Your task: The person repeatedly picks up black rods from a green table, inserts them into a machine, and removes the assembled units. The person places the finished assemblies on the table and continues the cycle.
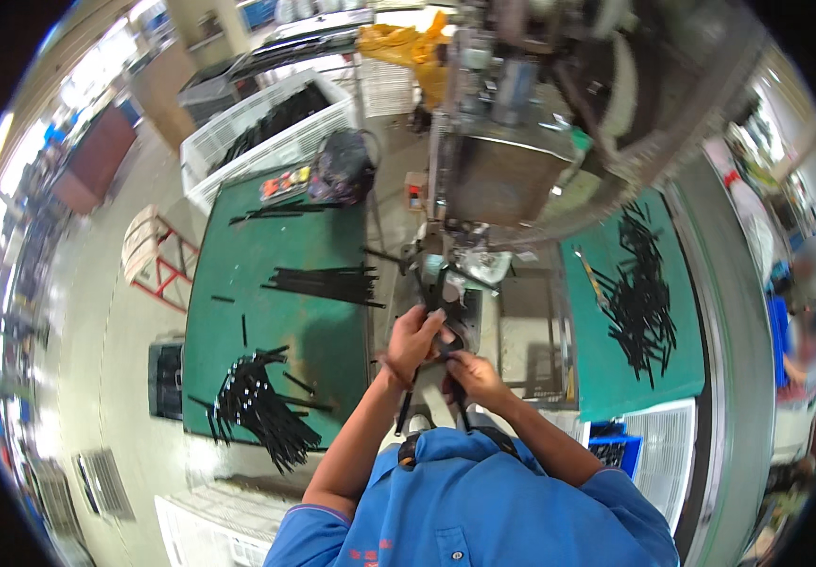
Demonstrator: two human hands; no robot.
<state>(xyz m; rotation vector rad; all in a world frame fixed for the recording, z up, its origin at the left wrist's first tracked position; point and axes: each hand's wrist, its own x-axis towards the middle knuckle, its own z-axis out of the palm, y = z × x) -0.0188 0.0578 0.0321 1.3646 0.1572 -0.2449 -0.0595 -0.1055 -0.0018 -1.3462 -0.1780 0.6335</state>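
Note:
My left hand [414, 340] is closed around slim black strips [407, 402] in front of the machine; one end hangs down toward my shirt. Close beside it, my right hand [479, 378] pinches a black strip with thumb and fingers. The two hands almost touch, and the strips between them partly hide behind the fingers. Just beyond my hands, more black strips stick out around the machine's work area [436, 260]. To my left, a fanned bundle of black strips [323, 283] and a bigger shiny heap [261, 406] lie on a green table [223, 340].
A large machine [512, 180] rises ahead. At right, a green table [597, 387] bears a loose pile of black strips [639, 293]. A dark bag [343, 165] and a white crate [198, 165] stand far left, a red-legged stool [170, 269] beyond. A blue bin [632, 455] sits at lower right.

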